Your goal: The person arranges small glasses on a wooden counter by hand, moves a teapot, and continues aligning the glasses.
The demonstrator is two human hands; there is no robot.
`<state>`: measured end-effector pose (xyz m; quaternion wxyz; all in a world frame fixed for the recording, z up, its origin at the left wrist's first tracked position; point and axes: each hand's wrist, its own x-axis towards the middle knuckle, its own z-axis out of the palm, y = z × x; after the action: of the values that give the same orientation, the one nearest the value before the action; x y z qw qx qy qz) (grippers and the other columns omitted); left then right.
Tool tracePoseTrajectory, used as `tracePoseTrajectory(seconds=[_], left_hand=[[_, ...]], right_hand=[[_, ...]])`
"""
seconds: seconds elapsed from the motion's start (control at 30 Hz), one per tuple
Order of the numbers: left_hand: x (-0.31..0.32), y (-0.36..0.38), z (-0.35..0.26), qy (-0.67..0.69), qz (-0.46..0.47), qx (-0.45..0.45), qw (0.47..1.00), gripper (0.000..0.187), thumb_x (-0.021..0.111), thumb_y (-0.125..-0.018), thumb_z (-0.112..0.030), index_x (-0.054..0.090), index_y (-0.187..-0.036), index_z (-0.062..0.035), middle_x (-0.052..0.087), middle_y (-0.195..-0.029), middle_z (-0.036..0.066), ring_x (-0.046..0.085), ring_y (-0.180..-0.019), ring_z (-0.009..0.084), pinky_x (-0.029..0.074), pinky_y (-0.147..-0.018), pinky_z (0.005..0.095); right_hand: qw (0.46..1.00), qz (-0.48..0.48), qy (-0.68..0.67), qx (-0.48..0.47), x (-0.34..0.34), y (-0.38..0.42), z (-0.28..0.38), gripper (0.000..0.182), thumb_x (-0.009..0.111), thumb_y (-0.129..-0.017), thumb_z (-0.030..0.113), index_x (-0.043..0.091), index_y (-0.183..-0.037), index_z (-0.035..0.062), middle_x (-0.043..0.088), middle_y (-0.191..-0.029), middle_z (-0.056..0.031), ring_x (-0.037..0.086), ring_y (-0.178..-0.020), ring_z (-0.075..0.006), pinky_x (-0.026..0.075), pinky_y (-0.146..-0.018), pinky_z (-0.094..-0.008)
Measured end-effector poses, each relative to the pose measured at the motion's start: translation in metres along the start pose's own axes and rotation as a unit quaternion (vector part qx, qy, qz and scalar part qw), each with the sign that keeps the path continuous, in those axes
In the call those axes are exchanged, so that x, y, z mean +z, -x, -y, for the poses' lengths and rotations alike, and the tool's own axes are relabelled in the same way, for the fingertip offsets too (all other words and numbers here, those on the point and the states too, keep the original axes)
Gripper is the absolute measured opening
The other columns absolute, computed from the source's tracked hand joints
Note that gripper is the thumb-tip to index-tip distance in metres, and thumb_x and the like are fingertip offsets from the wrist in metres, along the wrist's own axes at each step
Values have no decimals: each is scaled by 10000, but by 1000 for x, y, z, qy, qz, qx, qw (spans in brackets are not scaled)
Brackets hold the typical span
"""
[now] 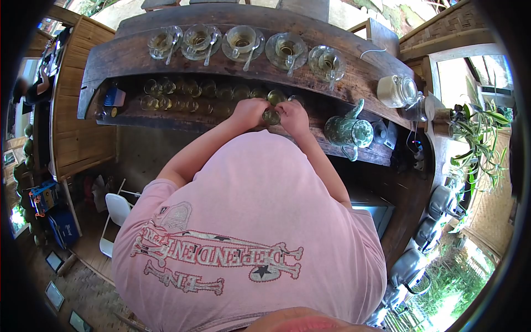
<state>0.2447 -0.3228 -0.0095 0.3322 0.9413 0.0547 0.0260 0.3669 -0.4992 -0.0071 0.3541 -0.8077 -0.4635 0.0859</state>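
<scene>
My left hand [251,113] and my right hand [293,117] meet at the front of the low shelf. Between them is a small clear glass cup [270,117], with the fingers of both hands closed on its sides. Just behind it stands another glass cup [276,97], close to my fingertips. To the left, several more glass cups [207,88] line the shelf in two rows. A green speckled enamel pitcher [362,133] stands right of my right hand.
On the wooden counter [133,48] above are several glass cups on saucers with spoons [241,41]. A lidded glass jar [391,91] stands at the right end. A blue container [114,97] is at the shelf's left end. Pots [409,268] sit at far right.
</scene>
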Motion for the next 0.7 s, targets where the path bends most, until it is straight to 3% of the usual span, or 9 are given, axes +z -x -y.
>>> tracePoseTrajectory(seconds=[0.07, 0.13, 0.27, 0.37, 0.43, 0.57, 0.63, 0.7], left_hand=[[-1, -1, -2, -10, 11, -21, 1000, 413, 917, -697, -283, 798, -1054, -113, 784, -1069, 113, 746, -1032, 363, 596, -858, 491], [-1, -1, -2, -5, 4, -10, 1000, 423, 920, -697, -298, 795, -1056, -113, 782, -1060, 116, 746, -1028, 366, 596, -856, 492], [-1, 0, 0, 2, -1, 5, 1000, 450, 924, -694, -334, 788, -1060, -111, 779, -1043, 122, 745, -1024, 371, 596, -848, 491], [-2, 0, 0, -5, 4, 2, 1000, 435, 916, -702, -321, 791, -1062, -112, 780, -1048, 123, 745, -1024, 372, 596, -844, 491], [-1, 0, -1, 4, 3, 0, 1000, 423, 909, -708, -313, 793, -1063, -113, 780, -1051, 123, 745, -1023, 372, 596, -844, 492], [-1, 0, -1, 3, -8, -3, 1000, 399, 888, -724, -304, 798, -1063, -114, 783, -1056, 126, 748, -1021, 374, 597, -845, 494], [-3, 1, -2, -1, 1, -7, 1000, 407, 889, -722, -313, 799, -1064, -112, 784, -1061, 127, 749, -1023, 373, 599, -848, 494], [-2, -2, -1, 0, 17, -17, 1000, 439, 899, -707, -306, 798, -1078, -93, 785, -1076, 135, 749, -1037, 369, 601, -862, 493]], right_hand=[[1000, -25, -8, -10, 2, 1, -2, 72, 753, -902, 121, 803, -916, 72, 762, -902, -149, 708, -892, -383, 573, -789, -504], [999, 45, -8, -28, 7, 5, -6, 78, 764, -899, 130, 803, -914, 65, 765, -899, -146, 709, -893, -379, 572, -786, -506], [999, 47, 24, -2, 4, 2, -6, 102, 715, -890, 127, 808, -921, 96, 776, -931, -106, 715, -915, -363, 584, -832, -500], [1000, -3, 1, 10, 4, 0, -5, 102, 712, -877, 122, 803, -915, 95, 776, -924, -105, 715, -913, -362, 584, -830, -504], [998, 67, 11, -14, 9, 4, -9, 103, 716, -877, 117, 809, -917, 98, 778, -922, -108, 718, -914, -363, 586, -829, -503], [999, 48, 23, 11, 3, 3, -6, 113, 718, -873, 113, 816, -928, 101, 785, -935, -113, 720, -913, -364, 588, -833, -500], [1000, 3, 5, 3, -2, -1, -3, 112, 730, -861, 112, 816, -931, 97, 793, -955, -112, 722, -914, -365, 591, -841, -495], [1000, 24, -7, -12, 6, 2, -6, 137, 804, -828, 153, 808, -932, 65, 791, -940, -113, 721, -910, -371, 594, -848, -478]])
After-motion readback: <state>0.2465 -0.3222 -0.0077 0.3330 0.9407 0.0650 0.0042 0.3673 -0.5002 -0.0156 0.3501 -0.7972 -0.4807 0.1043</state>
